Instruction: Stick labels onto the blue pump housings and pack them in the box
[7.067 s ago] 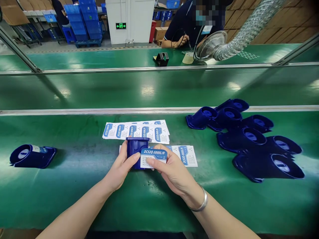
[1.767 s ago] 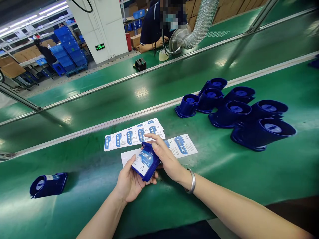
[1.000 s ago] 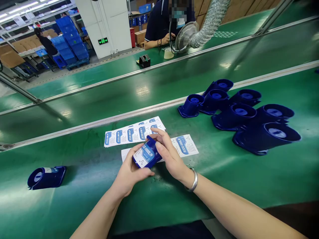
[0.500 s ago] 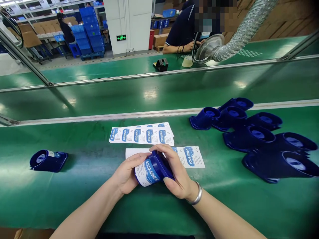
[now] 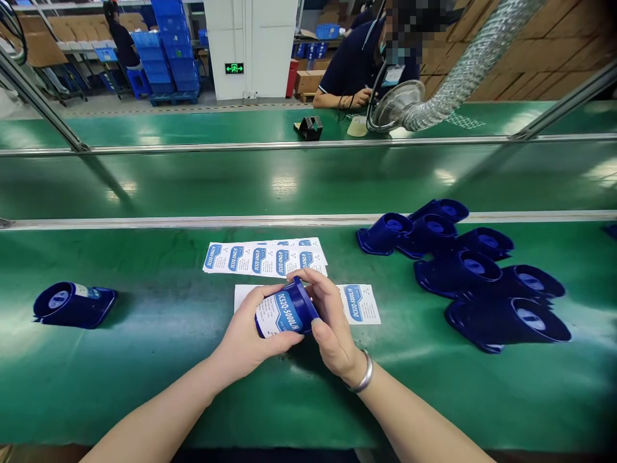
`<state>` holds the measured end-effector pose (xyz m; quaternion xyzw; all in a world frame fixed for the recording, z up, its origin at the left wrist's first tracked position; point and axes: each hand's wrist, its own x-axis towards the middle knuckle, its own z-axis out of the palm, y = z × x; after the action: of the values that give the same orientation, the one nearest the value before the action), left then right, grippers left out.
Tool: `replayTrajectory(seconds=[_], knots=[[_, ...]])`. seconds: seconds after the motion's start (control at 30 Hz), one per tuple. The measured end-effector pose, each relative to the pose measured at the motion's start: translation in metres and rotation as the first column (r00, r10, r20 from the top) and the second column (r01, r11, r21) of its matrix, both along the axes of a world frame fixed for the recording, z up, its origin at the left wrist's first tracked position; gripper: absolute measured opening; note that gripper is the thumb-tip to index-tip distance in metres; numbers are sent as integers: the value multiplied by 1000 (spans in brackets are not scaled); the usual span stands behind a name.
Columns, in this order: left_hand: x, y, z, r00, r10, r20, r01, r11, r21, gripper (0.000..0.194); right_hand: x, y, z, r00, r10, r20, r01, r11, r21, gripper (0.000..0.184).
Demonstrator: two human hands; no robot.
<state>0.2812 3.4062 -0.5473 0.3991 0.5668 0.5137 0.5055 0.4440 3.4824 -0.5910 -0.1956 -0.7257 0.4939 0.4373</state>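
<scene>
A dark blue plastic housing [image 5: 304, 302] lies tilted between my hands, a blue and white label printed DC52Q-5000L/H [image 5: 282, 315] on its curved side. My left hand [image 5: 245, 334] wraps the labelled end, thumb below and fingers over the top. At the flanged end, my right hand [image 5: 332, 321] curls its fingers and thumb around the rim. Under and behind the housing lies a label sheet [image 5: 361, 305], partly covered by my hands. Farther back, more label sheets [image 5: 263, 258] overlap. One labelled blue housing [image 5: 72, 305] rests on the bench at the left.
Several blue housings [image 5: 482, 321] stand grouped at the right of the green bench [image 5: 159, 386]. A metal rail [image 5: 216, 149] crosses farther back. Beyond it are a person [image 5: 351, 71] at work, a flexible metal duct [image 5: 463, 83] and a small black holder [image 5: 311, 127].
The label, earlier held in my right fingers, is now on the housing. My hands have since turned the housing and shifted their grip around it. The camera view has tilted and levelled again.
</scene>
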Motion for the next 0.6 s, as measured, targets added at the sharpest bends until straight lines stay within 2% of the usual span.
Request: replayTrajectory(seconds=[0.1, 0.2, 0.27, 0.37, 0.47, 0.6], knots=[[-2, 1, 1, 1000, 19, 10, -20, 998, 54, 64, -1, 0, -1, 1000, -2, 16, 2, 1000, -7, 55], [-5, 4, 1, 964, -22, 266, 31, 999, -32, 50, -2, -2, 1, 999, -1, 34, -1, 998, 59, 56], [-8, 6, -1, 899, 20, 437, 31, 993, -111, 36, -3, -2, 2, 999, 20, 31, -25, 986, 164, 57], [-11, 10, -5, 825, 86, 558, 42, 976, -212, 28, -4, -3, 3, 997, 64, 35, -72, 951, 299, 61], [-10, 10, -7, 820, 75, 568, 57, 976, -211, 27, -4, -2, 5, 996, 79, 44, -89, 931, 354, 61], [-7, 7, -4, 913, 53, 405, -8, 994, -113, 30, -4, -1, 8, 995, 75, 71, -96, 919, 383, 58]])
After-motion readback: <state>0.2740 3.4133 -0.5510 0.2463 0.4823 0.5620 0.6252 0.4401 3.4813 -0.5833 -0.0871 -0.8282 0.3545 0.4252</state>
